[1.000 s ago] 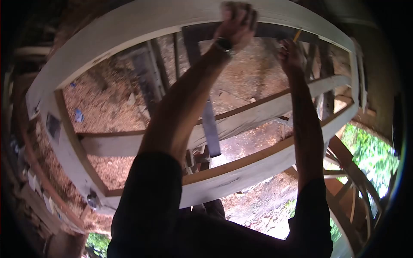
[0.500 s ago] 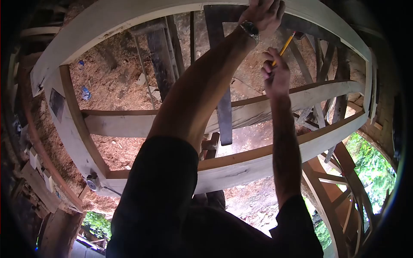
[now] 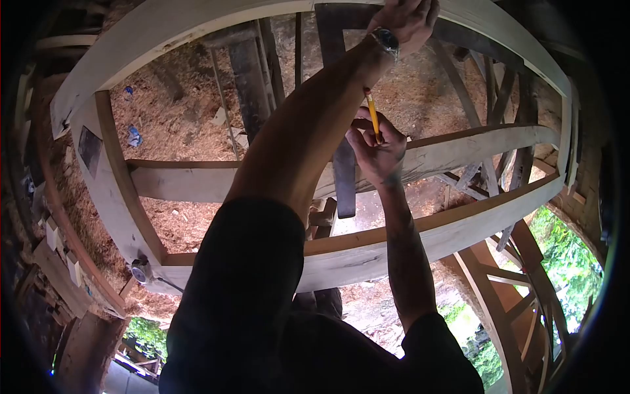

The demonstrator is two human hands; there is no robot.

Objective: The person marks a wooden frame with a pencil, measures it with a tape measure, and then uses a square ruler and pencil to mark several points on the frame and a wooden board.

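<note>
A large pale wooden frame point(image 3: 367, 253) lies flat in front of me, with a middle rail point(image 3: 190, 180) and a far rail point(image 3: 164, 26). A dark steel square point(image 3: 344, 190) rests across it, its long blade reaching from the far rail past the middle rail. My left hand point(image 3: 403, 16), with a watch point(image 3: 386, 38) on the wrist, grips the square at the far rail. My right hand point(image 3: 377, 154) hovers over the middle rail beside the blade, shut on a yellow pencil point(image 3: 372, 115) that points upward.
Wood shavings point(image 3: 177, 125) cover the ground under the frame, with a blue scrap point(image 3: 134, 136) among them. A small metal fitting point(image 3: 140, 270) sits at the frame's near left corner. More wooden frames point(image 3: 518, 282) stand at the right, with greenery point(image 3: 564, 249) beyond.
My right hand has drawn back with the pencil from the far rail to the middle rail. My left hand has stayed on the square at the far rail.
</note>
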